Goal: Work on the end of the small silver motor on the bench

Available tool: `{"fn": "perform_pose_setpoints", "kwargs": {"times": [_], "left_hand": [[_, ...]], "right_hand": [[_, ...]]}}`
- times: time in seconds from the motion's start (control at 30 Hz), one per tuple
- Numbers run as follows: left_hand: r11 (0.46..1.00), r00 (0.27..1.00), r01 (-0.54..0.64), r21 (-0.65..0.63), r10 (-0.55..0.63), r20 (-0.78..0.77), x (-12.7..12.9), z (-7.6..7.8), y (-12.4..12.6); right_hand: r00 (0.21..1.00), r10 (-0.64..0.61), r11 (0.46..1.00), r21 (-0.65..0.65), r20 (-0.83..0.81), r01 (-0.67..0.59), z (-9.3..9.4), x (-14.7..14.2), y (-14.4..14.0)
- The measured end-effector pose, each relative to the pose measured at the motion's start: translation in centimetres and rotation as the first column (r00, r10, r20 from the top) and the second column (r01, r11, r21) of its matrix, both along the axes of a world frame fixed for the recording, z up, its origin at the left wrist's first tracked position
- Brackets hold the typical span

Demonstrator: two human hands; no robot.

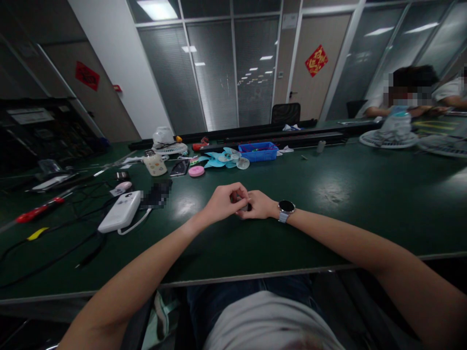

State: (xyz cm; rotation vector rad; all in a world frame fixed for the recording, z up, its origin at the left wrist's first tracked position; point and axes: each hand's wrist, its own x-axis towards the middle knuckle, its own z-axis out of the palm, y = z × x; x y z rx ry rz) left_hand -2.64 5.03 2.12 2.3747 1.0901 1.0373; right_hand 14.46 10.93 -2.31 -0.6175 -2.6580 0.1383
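Across the whole near view runs the dark green table [328, 214], and we start from it because it gives us a flat place to steady our wrists. Far right, another person [408, 97] sits by a white fan guard [388, 138], well apart from us and no part of our work. Along the far edge lie a blue tray [258, 151], light blue fan blades [219, 159] just left of it, and a pink disc [196, 170] nearer us. On the left sits a white power bank [120, 212] with its cable, among black wires, and a red-handled screwdriver [34, 212] farther left. At the middle of the table our left hand [223, 200] and right hand [260, 205] meet, fingers touching, the right wrist wearing a watch [286, 208]. Both are curled closed, pinching a small dark part [243, 204] between the fingertips; it is too small and too covered for us to say what it is. We judge that the fiddling goes best with both forearms low on the table, the part kept over the surface so a slip drops it close by, and the pinch light enough to turn it without losing it.
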Motion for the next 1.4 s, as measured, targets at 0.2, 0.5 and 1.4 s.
{"fn": "perform_pose_setpoints", "kwargs": {"times": [0.2, 0.5, 1.4], "left_hand": [[0.999, 1.000, -0.022, 0.027, 0.022, -0.003, 0.00, 0.28, -0.19], [0.993, 0.993, -0.109, 0.033, 0.110, -0.033, -0.28, 0.21, 0.03], [0.989, 0.989, -0.141, 0.052, 0.138, 0.054, -0.68, 0.32, 0.28]], "right_hand": [[1.000, -0.009, 1.000, 0.018, -0.003, 0.009, -0.24, -0.04, 0.16], [1.000, 0.007, 0.999, 0.035, -0.023, -0.006, -0.10, -0.02, 0.06], [1.000, -0.004, 0.999, 0.048, -0.012, 0.004, 0.13, -0.01, -0.16]]}}
